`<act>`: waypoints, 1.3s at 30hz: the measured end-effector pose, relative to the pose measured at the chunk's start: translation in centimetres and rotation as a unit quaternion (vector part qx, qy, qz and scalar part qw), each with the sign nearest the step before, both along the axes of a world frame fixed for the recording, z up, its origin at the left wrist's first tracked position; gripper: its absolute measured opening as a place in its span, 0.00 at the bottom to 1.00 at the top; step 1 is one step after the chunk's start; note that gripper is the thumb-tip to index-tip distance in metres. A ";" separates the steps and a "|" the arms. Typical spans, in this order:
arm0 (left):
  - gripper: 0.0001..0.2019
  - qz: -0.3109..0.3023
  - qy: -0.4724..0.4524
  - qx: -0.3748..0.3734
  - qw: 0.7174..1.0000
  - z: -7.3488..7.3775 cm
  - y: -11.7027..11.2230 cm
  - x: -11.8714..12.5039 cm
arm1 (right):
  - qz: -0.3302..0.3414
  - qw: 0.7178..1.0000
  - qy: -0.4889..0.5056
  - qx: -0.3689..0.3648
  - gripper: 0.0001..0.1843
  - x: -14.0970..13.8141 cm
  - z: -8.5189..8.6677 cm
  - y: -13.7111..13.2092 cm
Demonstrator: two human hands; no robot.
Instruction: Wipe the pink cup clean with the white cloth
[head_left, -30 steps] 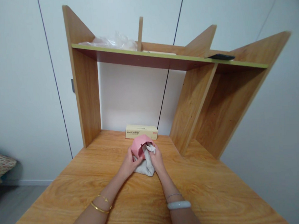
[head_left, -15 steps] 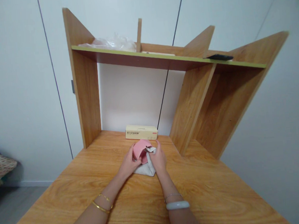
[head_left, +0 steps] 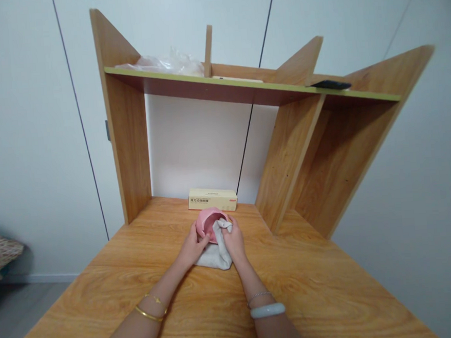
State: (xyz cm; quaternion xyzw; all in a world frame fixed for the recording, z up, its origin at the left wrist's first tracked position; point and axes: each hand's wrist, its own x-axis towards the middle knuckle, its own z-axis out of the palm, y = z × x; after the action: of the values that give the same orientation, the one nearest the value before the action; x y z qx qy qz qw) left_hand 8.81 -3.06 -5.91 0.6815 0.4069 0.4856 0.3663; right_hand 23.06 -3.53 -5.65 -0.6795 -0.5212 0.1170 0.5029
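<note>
A pink bowl [head_left: 205, 221] is tilted over the desk, its hollow side facing me. My left hand [head_left: 194, 245] grips its left edge, with the thumb at the front of the rim. In my right hand [head_left: 234, 239] is a bunched part of a light grey cloth [head_left: 216, 257], pressed to the bowl's right rim. One fold of the cloth reaches into the bowl's opening, and the rest hangs down onto the desk below. The right fingers behind the rim are partly hidden.
A cream cardboard box [head_left: 212, 200] lies just behind the bowl at the back of the wooden desk [head_left: 319, 291]. Above stands a wooden shelf unit [head_left: 286, 159], with a clear plastic bag [head_left: 172, 64] and a flat black object [head_left: 331, 85] on its shelf.
The bowl has turned so that more of its inside faces me. My right hand has shifted slightly left and down with the cloth, which now covers less of the bowl's side.
</note>
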 end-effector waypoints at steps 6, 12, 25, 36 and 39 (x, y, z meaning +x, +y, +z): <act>0.26 0.024 -0.003 -0.030 0.999 -0.3 0.5 0.0 | -0.056 0.986 -0.113 -0.111 0.29 -0.7 2.1 -1.3; 0.26 0.025 -0.018 -0.010 0.999 -0.3 0.7 -0.1 | -0.070 0.978 -0.174 -0.092 0.32 -1.0 3.2 -2.2; 0.32 -0.011 -0.041 -0.028 0.999 -0.2 0.5 -0.1 | -0.040 0.994 -0.055 -0.083 0.24 -0.3 1.3 -1.0; 0.33 -0.036 -0.023 -0.054 0.998 -1.2 0.8 0.2 | -0.033 0.999 0.004 -0.029 0.21 -0.6 0.0 -0.3; 0.31 0.001 -0.017 -0.046 0.999 -1.2 0.9 0.1 | -0.033 0.998 -0.012 -0.051 0.21 -1.0 0.2 -0.5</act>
State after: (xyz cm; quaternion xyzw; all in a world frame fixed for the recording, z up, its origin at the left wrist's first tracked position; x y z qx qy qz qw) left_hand 8.96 -2.17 -7.12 0.6550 0.4230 0.4784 0.4040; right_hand 22.08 -4.06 -5.41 -0.7223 -0.4979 0.1191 0.4649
